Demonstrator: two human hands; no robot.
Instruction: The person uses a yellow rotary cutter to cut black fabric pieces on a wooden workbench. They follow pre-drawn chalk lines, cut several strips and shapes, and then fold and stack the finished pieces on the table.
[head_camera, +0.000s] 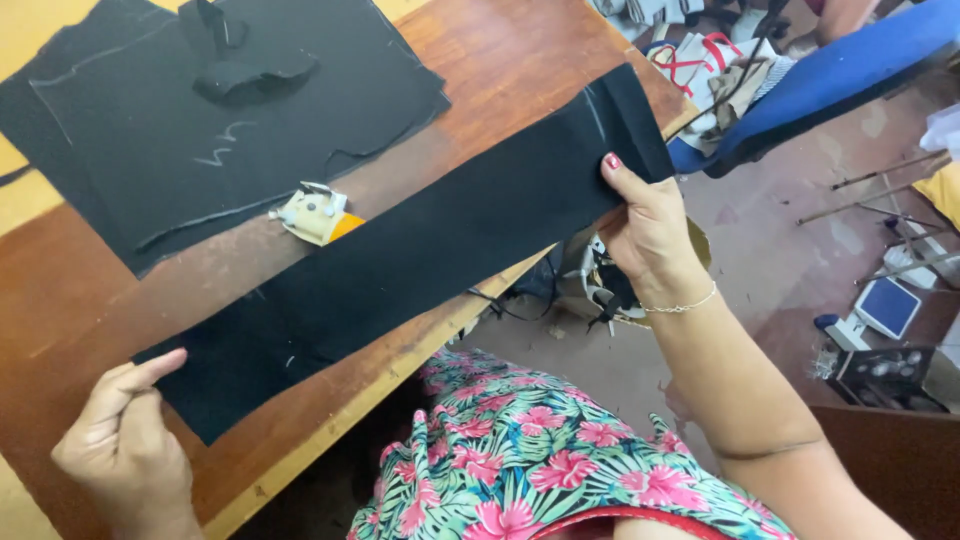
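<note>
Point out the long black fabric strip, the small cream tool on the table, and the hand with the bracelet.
long black fabric strip (420, 255), head view, middle of the strip.
small cream tool (313, 213), head view, its cream body.
right hand (650, 225), head view, back of the hand.

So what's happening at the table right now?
A person holds a long black cloth strip stretched between both hands over a wooden table. The left hand pinches one end, the right hand the other. Behind it lie larger black cloth pieces with chalk lines and a small cream object.
</note>
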